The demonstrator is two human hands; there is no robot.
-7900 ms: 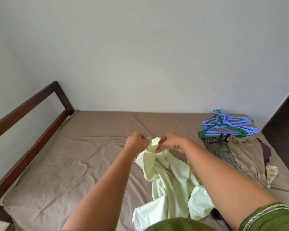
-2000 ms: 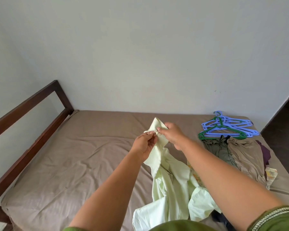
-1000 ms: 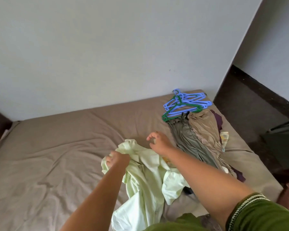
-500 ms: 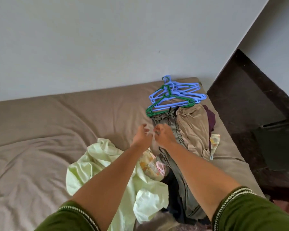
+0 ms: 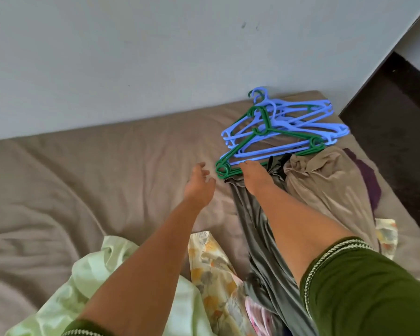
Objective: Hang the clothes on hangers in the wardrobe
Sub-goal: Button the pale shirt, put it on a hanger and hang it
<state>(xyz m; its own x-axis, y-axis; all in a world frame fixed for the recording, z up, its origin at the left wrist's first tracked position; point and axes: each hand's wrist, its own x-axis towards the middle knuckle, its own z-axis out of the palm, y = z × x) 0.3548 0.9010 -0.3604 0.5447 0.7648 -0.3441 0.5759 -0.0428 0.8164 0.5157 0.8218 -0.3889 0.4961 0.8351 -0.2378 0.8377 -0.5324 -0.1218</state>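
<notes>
At the far right corner of the bed (image 5: 107,170), against the wall (image 5: 131,57), a loose pile of plastic hangers lay: one green hanger (image 5: 264,132) lay across several blue hangers (image 5: 301,117). Right hand (image 5: 255,178) rested at the green hanger's lower bar; whether its fingers gripped it could not be told. Left hand (image 5: 198,187) hovered beside, fingers loosely spread, holding nothing. Just below the hangers lay a grey garment (image 5: 252,226) and a tan garment (image 5: 325,185). Nearer the person lay a pale green shirt (image 5: 95,275) and a floral cloth (image 5: 211,267).
</notes>
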